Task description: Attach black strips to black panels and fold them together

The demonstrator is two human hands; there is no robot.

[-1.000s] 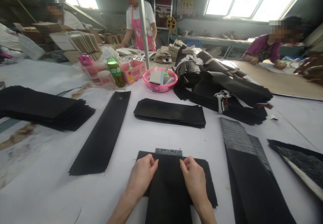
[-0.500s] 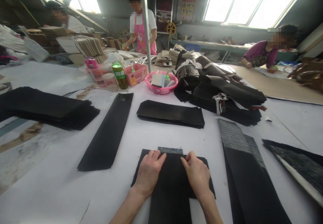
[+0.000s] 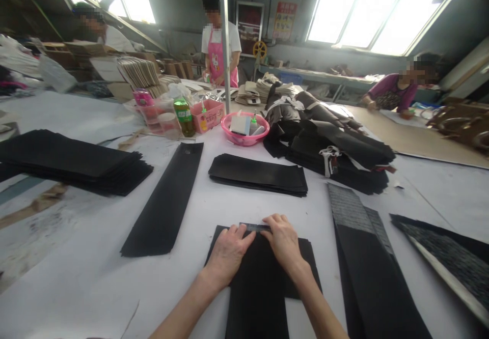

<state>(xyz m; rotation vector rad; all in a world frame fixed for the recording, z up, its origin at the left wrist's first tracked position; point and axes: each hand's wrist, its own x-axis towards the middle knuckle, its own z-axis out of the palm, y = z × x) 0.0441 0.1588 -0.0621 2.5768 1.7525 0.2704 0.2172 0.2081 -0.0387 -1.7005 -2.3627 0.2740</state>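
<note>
A long black strip (image 3: 257, 298) lies lengthwise toward me on a short stack of black sheets (image 3: 309, 273) at the table's near edge. My left hand (image 3: 229, 250) and my right hand (image 3: 282, 239) both rest on the strip's far end, fingers stretched flat and pressing down on its grey folded edge (image 3: 254, 227). The fingertips of the two hands nearly meet at that edge. Neither hand holds anything.
Black stacks lie at the left (image 3: 72, 161), centre (image 3: 260, 173) and right (image 3: 367, 257). A single black strip (image 3: 166, 199) lies left of my hands. A pink basin (image 3: 244, 128), a green bottle (image 3: 184, 117) and a dark heap (image 3: 328, 140) stand farther back. Three people work at the far side.
Both hands have slid forward along the strip to its far end and moved closer together, now covering much of the grey edge. The view has shifted slightly.
</note>
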